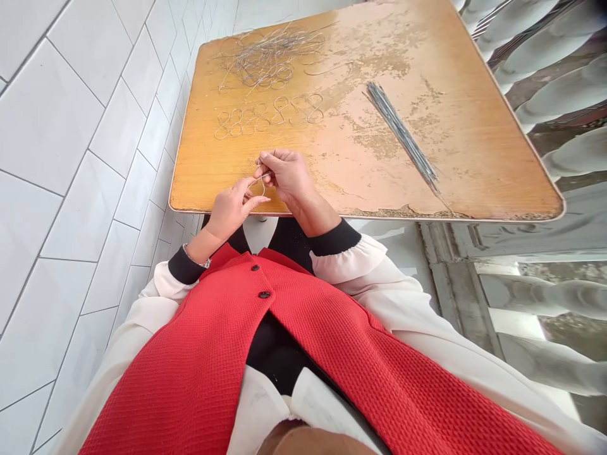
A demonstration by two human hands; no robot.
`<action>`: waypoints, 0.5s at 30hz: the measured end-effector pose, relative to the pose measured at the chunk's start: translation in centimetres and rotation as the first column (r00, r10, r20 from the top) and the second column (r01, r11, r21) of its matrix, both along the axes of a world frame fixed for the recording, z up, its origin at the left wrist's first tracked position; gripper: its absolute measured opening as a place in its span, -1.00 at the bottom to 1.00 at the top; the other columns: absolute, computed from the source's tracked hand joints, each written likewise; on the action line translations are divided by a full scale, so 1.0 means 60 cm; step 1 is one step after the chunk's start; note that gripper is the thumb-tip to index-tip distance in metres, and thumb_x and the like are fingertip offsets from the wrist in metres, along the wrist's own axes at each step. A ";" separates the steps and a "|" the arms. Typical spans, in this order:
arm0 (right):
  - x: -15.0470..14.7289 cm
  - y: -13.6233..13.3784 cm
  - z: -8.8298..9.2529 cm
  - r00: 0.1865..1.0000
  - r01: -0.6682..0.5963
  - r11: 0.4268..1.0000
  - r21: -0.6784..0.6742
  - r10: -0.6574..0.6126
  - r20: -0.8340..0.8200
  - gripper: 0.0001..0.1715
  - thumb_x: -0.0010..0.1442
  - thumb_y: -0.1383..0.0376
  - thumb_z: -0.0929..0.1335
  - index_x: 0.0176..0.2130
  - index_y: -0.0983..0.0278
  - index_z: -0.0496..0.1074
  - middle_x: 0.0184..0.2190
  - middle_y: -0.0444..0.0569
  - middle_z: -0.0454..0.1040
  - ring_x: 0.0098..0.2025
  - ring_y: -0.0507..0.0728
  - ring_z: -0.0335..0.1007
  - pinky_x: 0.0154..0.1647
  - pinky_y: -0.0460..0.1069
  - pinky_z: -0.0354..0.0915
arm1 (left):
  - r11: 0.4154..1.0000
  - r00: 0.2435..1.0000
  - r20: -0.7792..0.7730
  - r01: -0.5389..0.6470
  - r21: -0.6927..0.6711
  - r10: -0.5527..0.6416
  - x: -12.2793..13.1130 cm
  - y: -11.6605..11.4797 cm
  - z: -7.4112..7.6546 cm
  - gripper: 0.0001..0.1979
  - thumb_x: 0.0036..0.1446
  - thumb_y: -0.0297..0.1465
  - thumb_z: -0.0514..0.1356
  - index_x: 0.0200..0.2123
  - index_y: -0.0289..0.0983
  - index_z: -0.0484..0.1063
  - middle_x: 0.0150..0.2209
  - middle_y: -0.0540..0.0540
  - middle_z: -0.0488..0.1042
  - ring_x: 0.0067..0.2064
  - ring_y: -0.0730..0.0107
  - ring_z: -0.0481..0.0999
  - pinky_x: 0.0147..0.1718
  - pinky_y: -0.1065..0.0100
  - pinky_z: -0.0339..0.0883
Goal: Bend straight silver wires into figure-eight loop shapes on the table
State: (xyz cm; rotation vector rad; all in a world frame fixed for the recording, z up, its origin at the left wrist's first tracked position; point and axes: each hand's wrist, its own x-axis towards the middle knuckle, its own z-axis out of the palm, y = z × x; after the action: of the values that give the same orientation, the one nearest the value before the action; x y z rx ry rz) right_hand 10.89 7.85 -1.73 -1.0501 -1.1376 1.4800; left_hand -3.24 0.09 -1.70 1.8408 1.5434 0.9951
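At the near side, a red vest is filling the foreground, its lower part running out of view. Just beyond, over the tabletop's near edge, the right hand is pinching a thin wire between thumb and forefinger. The left hand is touching the same wire, its thumb standing apart from the curled fingers; how firmly they are gripping, I cannot tell. The fingers are partly hiding the wire's bend.

Farther on, a row of figure-eight loops is lying left of centre. To the right, a bundle of straight wires is slanting, its near end almost reaching the near edge. A tangled wire pile is sitting far left, single strands blurring together. Bare surface is stretching right of the bundle. A tiled wall is closing off the left side; balusters are bordering the right.
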 end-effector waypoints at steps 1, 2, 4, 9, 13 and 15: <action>0.000 0.000 -0.001 1.000 -0.002 1.000 0.000 0.002 -0.001 -0.56 0.26 0.08 0.50 -0.49 0.25 0.38 -0.60 -0.14 0.47 -0.67 -0.09 0.21 -0.64 -0.15 0.19 | 1.000 1.000 -0.017 -0.002 0.011 0.002 -0.001 0.000 -0.001 -0.63 0.12 -0.32 0.43 0.00 -0.21 0.54 -0.32 0.01 0.60 -0.29 0.39 0.55 -0.16 0.39 0.35; -0.001 0.000 -0.001 1.000 -0.002 1.000 0.000 0.002 0.000 -0.56 0.26 0.08 0.50 -0.49 0.25 0.38 -0.59 -0.14 0.48 -0.66 -0.09 0.21 -0.64 -0.15 0.18 | 1.000 1.000 -0.026 -0.004 0.023 0.005 -0.001 0.000 -0.003 -0.65 0.14 -0.31 0.41 0.00 -0.21 0.55 -0.31 -0.01 0.61 -0.27 0.36 0.56 -0.15 0.39 0.35; -0.001 -0.001 -0.001 1.000 -0.004 1.000 -0.002 0.004 0.002 -0.57 0.28 0.09 0.49 -0.48 0.26 0.38 -0.58 -0.13 0.49 -0.65 -0.09 0.22 -0.62 -0.15 0.19 | 0.999 1.000 -0.025 -0.010 0.044 0.011 -0.001 0.000 -0.005 -0.68 0.16 -0.28 0.40 -0.02 -0.21 0.56 -0.31 -0.03 0.63 -0.25 0.33 0.59 -0.14 0.38 0.35; -0.005 -0.005 0.000 1.000 0.008 0.999 0.038 -0.009 0.011 -0.55 0.28 0.04 0.48 -0.47 0.24 0.37 -0.55 -0.13 0.51 -0.64 -0.09 0.22 -0.62 -0.15 0.19 | 0.998 1.000 -0.004 -0.029 0.062 0.029 0.000 0.002 -0.010 -0.74 0.17 -0.26 0.40 -0.10 -0.20 0.58 -0.24 -0.07 0.67 -0.20 0.28 0.62 -0.12 0.35 0.37; -0.006 -0.009 0.003 0.999 0.008 0.998 0.056 -0.011 0.049 -0.53 0.25 -0.01 0.48 -0.47 0.22 0.36 -0.49 -0.11 0.55 -0.62 -0.07 0.22 -0.62 -0.13 0.18 | 0.997 0.998 0.040 -0.059 0.054 0.057 0.001 0.003 -0.016 -0.77 0.15 -0.28 0.41 -0.14 -0.20 0.57 -0.24 -0.06 0.67 -0.19 0.27 0.63 -0.08 0.34 0.39; -0.004 -0.010 0.007 0.998 0.009 0.998 0.062 -0.013 0.054 -0.53 0.24 -0.01 0.49 -0.47 0.23 0.36 -0.44 -0.10 0.58 -0.61 -0.08 0.23 -0.61 -0.13 0.17 | 0.997 0.995 0.074 -0.073 0.034 0.071 0.002 0.002 -0.016 -0.75 0.10 -0.31 0.45 -0.16 -0.21 0.56 -0.27 -0.05 0.66 -0.20 0.30 0.63 -0.07 0.34 0.40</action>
State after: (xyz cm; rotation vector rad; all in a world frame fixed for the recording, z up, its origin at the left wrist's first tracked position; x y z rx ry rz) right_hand 10.67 7.26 -1.33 -1.0579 -1.2067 1.4061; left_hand -3.11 0.24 -2.65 1.7641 1.5669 1.1182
